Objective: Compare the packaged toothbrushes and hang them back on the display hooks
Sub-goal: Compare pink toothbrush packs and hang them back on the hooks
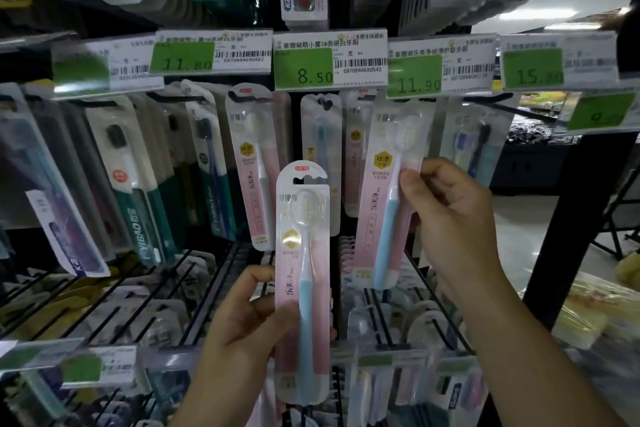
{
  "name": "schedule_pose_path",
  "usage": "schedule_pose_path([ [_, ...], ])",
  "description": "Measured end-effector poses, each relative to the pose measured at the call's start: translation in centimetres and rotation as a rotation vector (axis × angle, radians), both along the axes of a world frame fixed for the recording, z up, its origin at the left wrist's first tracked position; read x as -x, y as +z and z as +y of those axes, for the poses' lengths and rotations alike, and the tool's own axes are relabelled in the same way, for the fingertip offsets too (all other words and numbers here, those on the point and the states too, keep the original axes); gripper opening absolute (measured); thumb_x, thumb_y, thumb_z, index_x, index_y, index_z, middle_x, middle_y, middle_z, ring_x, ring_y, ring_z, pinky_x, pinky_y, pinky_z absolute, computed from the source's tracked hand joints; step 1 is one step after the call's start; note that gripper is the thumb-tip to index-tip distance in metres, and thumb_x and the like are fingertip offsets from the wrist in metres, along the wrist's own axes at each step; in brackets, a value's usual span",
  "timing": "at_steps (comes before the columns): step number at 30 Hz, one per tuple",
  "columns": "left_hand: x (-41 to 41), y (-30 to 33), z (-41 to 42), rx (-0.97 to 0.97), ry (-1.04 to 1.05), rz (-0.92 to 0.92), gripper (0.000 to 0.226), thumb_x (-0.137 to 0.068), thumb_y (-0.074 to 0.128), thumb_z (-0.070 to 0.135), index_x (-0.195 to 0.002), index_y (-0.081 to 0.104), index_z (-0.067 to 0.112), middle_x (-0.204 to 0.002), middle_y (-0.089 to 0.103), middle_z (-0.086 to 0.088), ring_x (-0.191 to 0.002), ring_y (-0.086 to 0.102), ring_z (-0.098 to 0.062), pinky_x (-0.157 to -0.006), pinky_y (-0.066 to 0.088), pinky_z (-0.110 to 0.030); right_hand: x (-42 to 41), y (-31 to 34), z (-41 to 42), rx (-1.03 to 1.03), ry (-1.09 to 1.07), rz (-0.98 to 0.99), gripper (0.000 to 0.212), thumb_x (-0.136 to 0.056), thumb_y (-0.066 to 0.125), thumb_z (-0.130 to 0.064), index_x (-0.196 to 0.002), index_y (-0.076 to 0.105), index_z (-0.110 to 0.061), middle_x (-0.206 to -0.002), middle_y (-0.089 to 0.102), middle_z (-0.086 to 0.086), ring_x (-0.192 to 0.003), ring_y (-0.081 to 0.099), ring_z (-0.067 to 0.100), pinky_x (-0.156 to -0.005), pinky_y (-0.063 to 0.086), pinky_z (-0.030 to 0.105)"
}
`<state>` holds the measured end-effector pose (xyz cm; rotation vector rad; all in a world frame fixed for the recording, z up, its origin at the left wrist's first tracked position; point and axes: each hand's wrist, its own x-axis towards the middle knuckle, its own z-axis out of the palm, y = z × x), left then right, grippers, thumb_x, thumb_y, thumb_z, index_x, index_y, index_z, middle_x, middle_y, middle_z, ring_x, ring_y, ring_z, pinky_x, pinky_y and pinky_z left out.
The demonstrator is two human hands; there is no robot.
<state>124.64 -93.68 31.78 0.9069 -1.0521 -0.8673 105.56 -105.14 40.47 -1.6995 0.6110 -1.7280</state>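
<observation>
Nearest the camera, left hand (242, 329): fingers curled round the lower half of a pink pack with a blue toothbrush (303, 284), thumb across its front — held upright and off any hook, its hang slot free at the top
Right hand (446, 215): thumb and fingertips pinched the right edge of a second pink pack (388, 198), which sat tilted just under the 11.90 price tag (414, 74); whether its slot was on the hook could not be told, as the tag hid the top
Risk, near pack: the notched slot looked narrow — a misjudged approach could catch the hook tip on the card and bend it
Risk, far pack: an edge pinch gave little control; released before seating, it would likely drop onto the wire rack (207, 274) below
Behind: neighbouring pink packs (256, 166) hung close, so a nudge could knock them askew
</observation>
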Motion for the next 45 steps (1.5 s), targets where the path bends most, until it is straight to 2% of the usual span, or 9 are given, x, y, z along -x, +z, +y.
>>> schedule_pose_path([
  [4,0.3,0.1,0.1,-0.003,-0.015,0.009,0.027,-0.074,0.081,0.006,-0.092,0.068,0.021,-0.092,0.078,-0.019,-0.075,0.074,-0.033,-0.063,0.059,-0.034,0.1,0.2,-0.4,-0.025,-0.012,0.007,0.018,-0.091,0.061,-0.028,-0.081,0.073,-0.036,-0.084,0.078,-0.012,-0.079,0.072,0.002,-0.066,0.051,0.012],
  [10,1.0,0.5,0.1,0.012,-0.051,-0.026,0.018,-0.076,0.074,0.013,-0.091,0.069,0.022,-0.088,0.077,-0.016,-0.072,0.068,-0.027,-0.063,0.055,-0.033,-0.5,0.2,-2.9,-0.185,-0.109,0.141,0.018,-0.095,0.062,-0.035,-0.083,0.073,-0.029,-0.083,0.077,-0.007,-0.08,0.073,0.012,-0.077,0.06,0.038],
  [13,1.9,1.6,0.0,0.046,-0.075,-0.071,0.019,-0.078,0.074,0.024,-0.097,0.069,0.023,-0.089,0.074,-0.02,-0.077,0.062,-0.033,-0.071,0.048,-0.043,-1.4,0.9,-4.3,-0.248,-0.086,0.216,0.025,-0.1,0.059,-0.031,-0.078,0.07,-0.026,-0.078,0.075,-0.006,-0.072,0.071,0.011,-0.071,0.06,0.036],
  [17,3.6,4.0,-1.5,0.127,-0.085,-0.214,0.009,-0.09,0.064,0.022,-0.099,0.067,0.025,-0.092,0.078,-0.009,-0.08,0.075,-0.025,-0.07,0.061,-0.039,-1.7,1.3,-5.5,-0.326,-0.099,0.228,0.027,-0.098,0.062,-0.03,-0.079,0.071,-0.014,-0.085,0.074,0.007,-0.075,0.064,0.018,-0.073,0.054,0.036],
  [23,5.2,6.2,-4.3,0.204,-0.097,-0.368,0.014,-0.097,0.056,0.012,-0.102,0.061,0.024,-0.096,0.08,-0.003,-0.084,0.075,-0.022,-0.073,0.062,-0.034,-1.0,1.2,-5.7,-0.354,-0.101,0.283,0.027,-0.094,0.062,-0.013,-0.069,0.065,-0.022,-0.066,0.067,-0.009,-0.06,0.062,0.007,-0.049,0.052,0.016],
  [28,5.7,6.9,-5.9,0.205,-0.061,-0.36,0.022,-0.099,0.055,0.008,-0.097,0.061,0.029,-0.096,0.08,-0.001,-0.086,0.075,-0.017,-0.074,0.059,-0.029,-0.6,1.2,-5.1,-0.33,-0.103,0.264,0.018,-0.097,0.058,-0.018,-0.091,0.073,-0.013,-0.093,0.077,0.007,-0.087,0.073,0.022,-0.081,0.06,0.041],
  [34,6.1,6.0,-5.9,0.199,-0.08,-0.29,0.012,-0.097,0.055,0.015,-0.104,0.059,0.023,-0.096,0.079,-0.007,-0.089,0.075,-0.028,-0.081,0.062,-0.043,-0.4,1.0,-5.2,-0.291,-0.071,0.235,0.019,-0.096,0.059,-0.011,-0.079,0.069,-0.01,-0.087,0.074,0.019,-0.079,0.07,0.034,-0.081,0.057,0.055],
  [39,6.3,6.5,-7.5,0.163,-0.03,-0.276,0.019,-0.101,0.053,0.005,-0.103,0.059,0.023,-0.089,0.08,-0.001,-0.08,0.073,-0.017,-0.072,0.059,-0.029,-0.4,0.6,-5.7,-0.29,-0.083,0.215,0.014,-0.094,0.062,-0.013,-0.095,0.076,-0.011,-0.09,0.079,0.007,-0.082,0.076,0.025,-0.078,0.062,0.045],
  [45,6.1,5.8,-9.7,0.119,0.02,-0.249,0.017,-0.1,0.055,0.005,-0.096,0.064,0.019,-0.078,0.076,0.009,-0.072,0.069,-0.001,-0.062,0.052,-0.014,-0.7,0.1,-6.9,-0.255,-0.117,0.219,0.011,-0.091,0.069,-0.011,-0.088,0.078,-0.016,-0.08,0.079,-0.003,-0.072,0.074,0.009,-0.066,0.06,0.028],
])
